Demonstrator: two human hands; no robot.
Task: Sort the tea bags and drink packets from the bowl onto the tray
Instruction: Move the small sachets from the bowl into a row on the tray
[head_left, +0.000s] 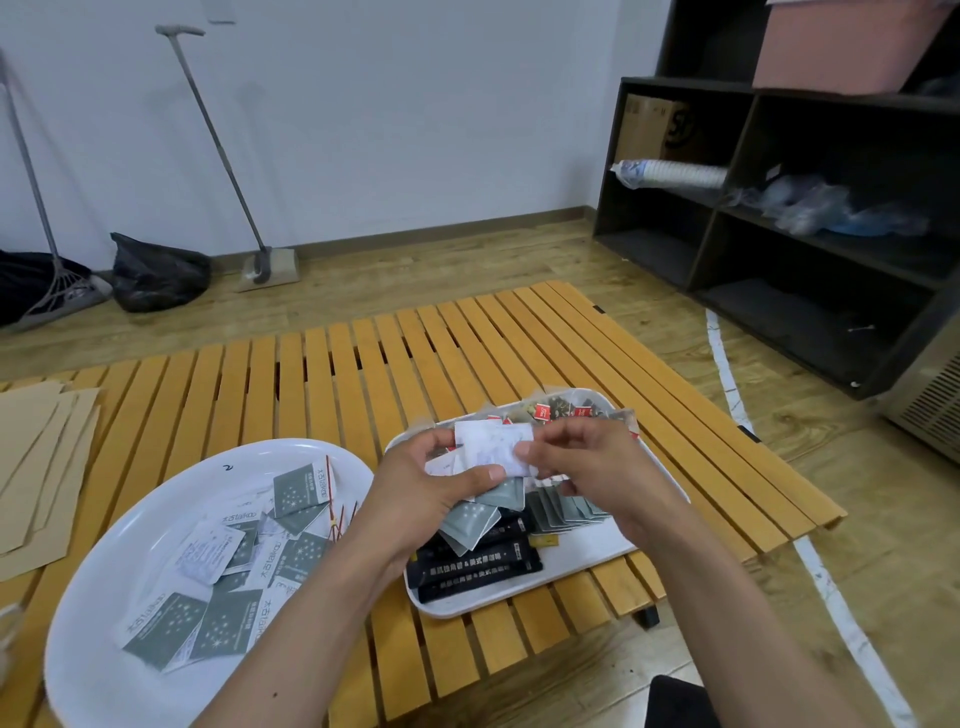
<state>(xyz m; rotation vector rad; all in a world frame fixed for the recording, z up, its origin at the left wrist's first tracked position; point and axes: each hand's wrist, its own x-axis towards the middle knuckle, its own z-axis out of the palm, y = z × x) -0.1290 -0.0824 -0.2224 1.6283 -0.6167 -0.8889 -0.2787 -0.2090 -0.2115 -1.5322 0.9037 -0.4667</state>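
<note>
Both hands, left (436, 483) and right (587, 457), pinch white packets (493, 447) above tray (587, 551) (bowl (104, 561) left).

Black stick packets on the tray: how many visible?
2 clearly, both lying side by side at the near end of the white tray: one black stick packet, another just nearer. More dark packets sit behind, partly hidden under grey sachets.

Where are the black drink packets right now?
In the head view, the black drink packets lie stacked at the near end of the white tray, just below the left hand and right of the bowl.
</note>
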